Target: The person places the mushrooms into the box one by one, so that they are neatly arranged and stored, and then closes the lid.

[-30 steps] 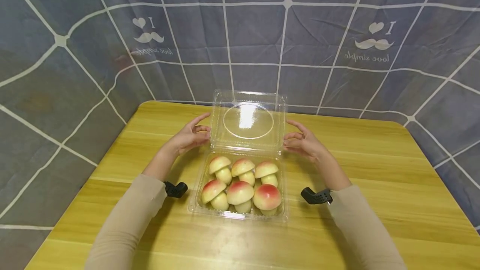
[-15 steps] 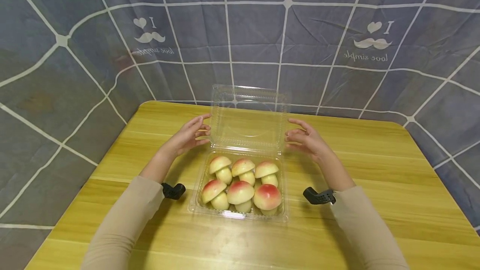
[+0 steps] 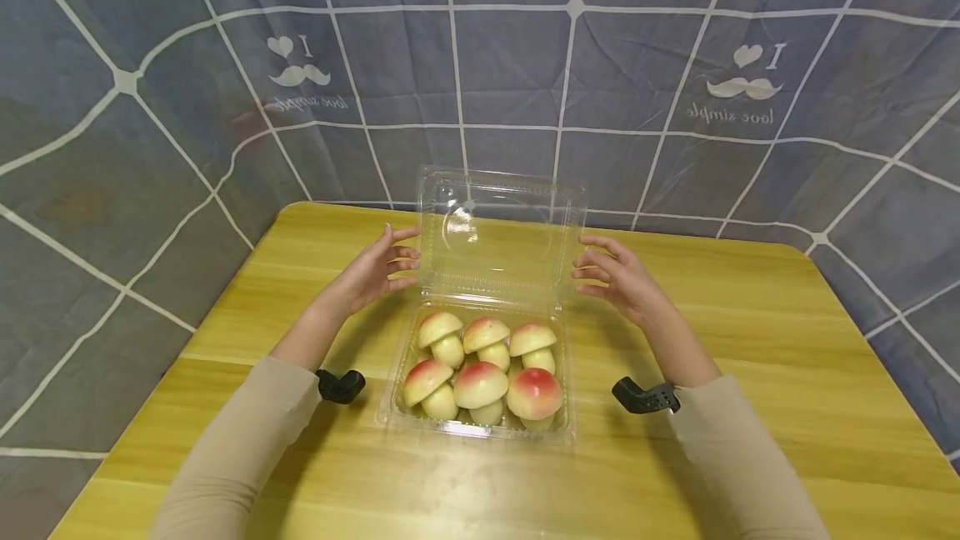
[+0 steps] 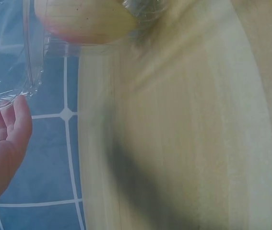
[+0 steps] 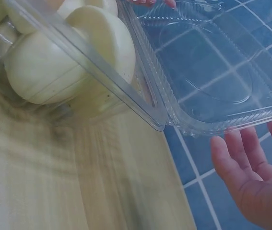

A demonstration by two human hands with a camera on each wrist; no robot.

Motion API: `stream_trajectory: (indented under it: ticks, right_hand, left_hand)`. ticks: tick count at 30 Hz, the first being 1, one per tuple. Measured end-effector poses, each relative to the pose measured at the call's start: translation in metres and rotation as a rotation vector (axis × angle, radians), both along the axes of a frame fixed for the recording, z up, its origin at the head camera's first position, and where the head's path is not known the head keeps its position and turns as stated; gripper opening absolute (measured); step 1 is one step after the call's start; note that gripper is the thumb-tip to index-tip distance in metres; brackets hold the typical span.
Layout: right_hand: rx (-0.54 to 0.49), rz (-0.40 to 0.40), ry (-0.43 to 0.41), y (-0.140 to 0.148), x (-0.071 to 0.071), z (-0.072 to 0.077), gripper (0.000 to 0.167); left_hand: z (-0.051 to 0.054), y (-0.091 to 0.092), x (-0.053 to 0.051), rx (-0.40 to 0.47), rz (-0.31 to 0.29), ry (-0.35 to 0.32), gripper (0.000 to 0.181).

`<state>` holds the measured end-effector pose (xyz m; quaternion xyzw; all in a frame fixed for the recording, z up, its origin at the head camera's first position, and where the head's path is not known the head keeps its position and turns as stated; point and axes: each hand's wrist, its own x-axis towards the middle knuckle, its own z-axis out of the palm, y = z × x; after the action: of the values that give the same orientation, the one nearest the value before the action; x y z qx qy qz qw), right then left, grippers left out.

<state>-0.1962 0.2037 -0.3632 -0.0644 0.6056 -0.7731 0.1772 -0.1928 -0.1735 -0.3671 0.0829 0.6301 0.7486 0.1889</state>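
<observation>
A clear plastic clamshell box holds several mushroom-shaped pieces [image 3: 481, 386], cream-coloured with red-blushed caps. Its base [image 3: 477, 432] rests on the table, and its hinged lid [image 3: 498, 244] stands raised at the back. At the lid's left edge is my left hand [image 3: 371, 273], fingers spread, with fingertips at the plastic rim in the left wrist view. My right hand [image 3: 618, 277] lies at the opposite edge, its fingers slightly bent. In the right wrist view the fingertips [image 5: 219, 143] are close by the lid's rim; I cannot tell how firmly they touch it.
The wooden table [image 3: 750, 407] extends on both sides of the box. Behind it hangs a blue-grey curtain [image 3: 510, 65] with white grid lines, near the raised lid. Black straps with camera mounts [image 3: 341, 387] sit on both wrists.
The lid has tilted further up toward me, its top edge higher in view and the glare shifted. Both hands have moved slightly outward along with it. The base and its contents stay put.
</observation>
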Motion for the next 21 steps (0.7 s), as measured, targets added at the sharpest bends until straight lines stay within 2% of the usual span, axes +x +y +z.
stream_trajectory:
  ticks: [4,7,10,15,21]
  right_hand:
    - [0.005,0.001,0.004,0.001,0.002,0.003,0.015]
    - [0.005,0.000,-0.012,0.002,0.003,0.004,0.019]
    - [0.017,-0.004,-0.020,0.003,0.004,0.003,0.022]
    - [0.055,-0.004,-0.011,0.003,0.008,0.003,0.018]
    - [0.093,0.008,-0.009,0.004,0.013,0.004,0.020]
  left_hand:
    - [0.002,0.001,0.002,0.001,0.011,0.004,0.070]
    - [0.002,0.002,0.003,0.000,0.024,-0.011,0.067]
    - [0.000,0.002,0.004,0.008,0.031,-0.021,0.059]
    - [-0.001,0.002,0.008,0.041,0.033,-0.028,0.041]
    - [0.000,0.001,0.014,0.058,0.022,-0.031,0.037]
